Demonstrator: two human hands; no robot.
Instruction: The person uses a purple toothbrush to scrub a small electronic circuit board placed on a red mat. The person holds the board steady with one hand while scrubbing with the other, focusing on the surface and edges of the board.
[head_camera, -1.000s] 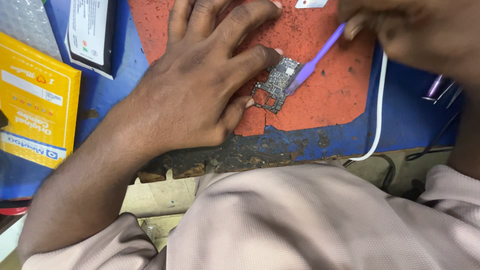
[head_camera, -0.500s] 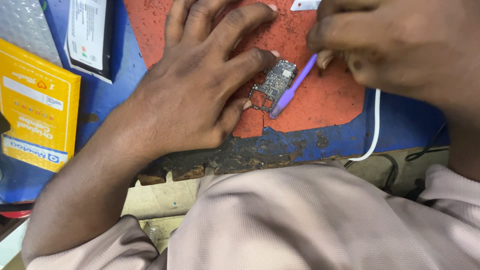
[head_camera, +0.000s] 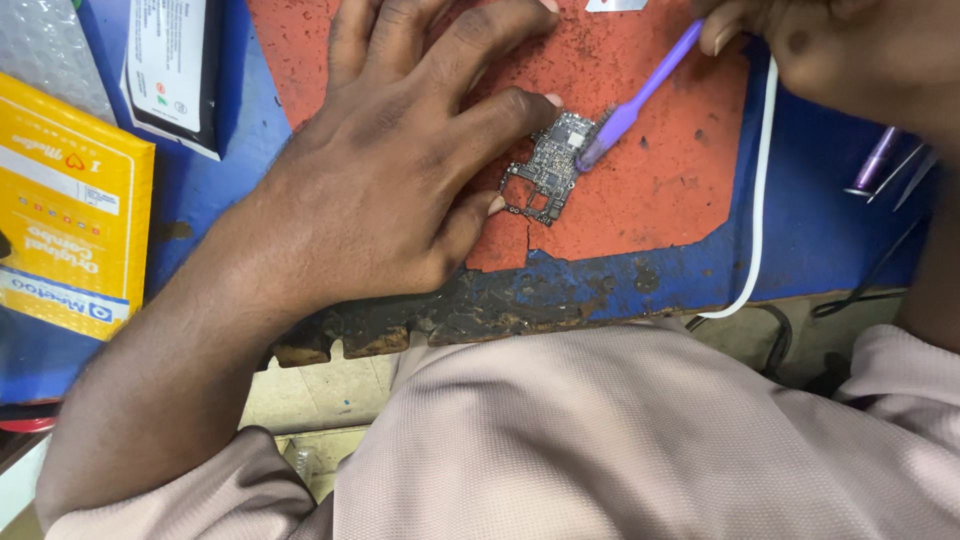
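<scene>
1. Head view, left hand (head_camera: 370, 190): I am spreading it flat on the red mat (head_camera: 660, 190), thumb and forefinger tips pinning the near edges of the small circuit board (head_camera: 548, 178). The hand is pressing down, not closing round anything.
2. Head view, right hand (head_camera: 850, 60): I am pinching the handle end of the purple brush (head_camera: 640, 95), fingers clenched on it. Its head is resting on the board's far corner, just beyond my left forefinger tip.
3. Circuit board: lying flat on the mat between both grips. I judge it light, thin, stiff and fragile; best held by its bare edges, away from the components.
4. Beside the right grip: a white cable (head_camera: 757, 220) is running down the blue bench (head_camera: 830, 230).
5. Outside the left wrist: a yellow box (head_camera: 65, 210).
</scene>
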